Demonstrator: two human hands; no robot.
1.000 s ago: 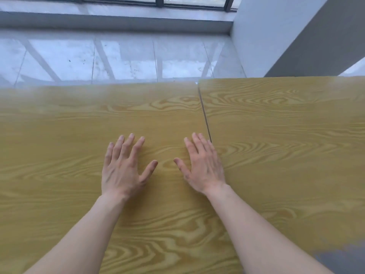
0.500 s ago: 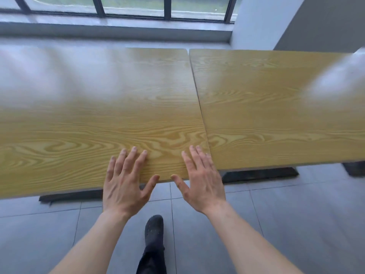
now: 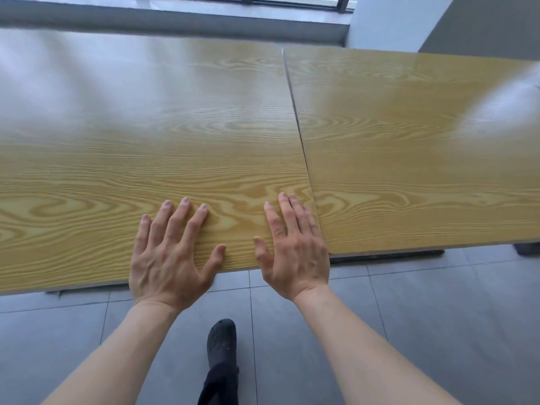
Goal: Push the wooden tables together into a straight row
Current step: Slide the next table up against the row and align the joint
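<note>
Left hand [image 3: 168, 258] and right hand [image 3: 295, 252] flat on left table [image 3: 146, 147].

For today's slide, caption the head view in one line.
Both open hands, left hand and right hand, press the left wooden table beside its neighbour.

Left table [image 3: 140, 135] and right table [image 3: 423, 147] are sitting edge to edge, only a thin dark seam [image 3: 298, 124] running between them, too narrow for fingers. Both tabletops are lying bare, giving open sliding room everywhere except where the left hand [image 3: 169, 258] and right hand [image 3: 295, 252] are resting flat, fingers spread, at the near edge beside the seam. Grey tiled floor [image 3: 438, 331] in front is staying open; a dark shoe [image 3: 221, 342] is standing between the forearms. Window sill [image 3: 175, 21] is closing off the far side.
</note>
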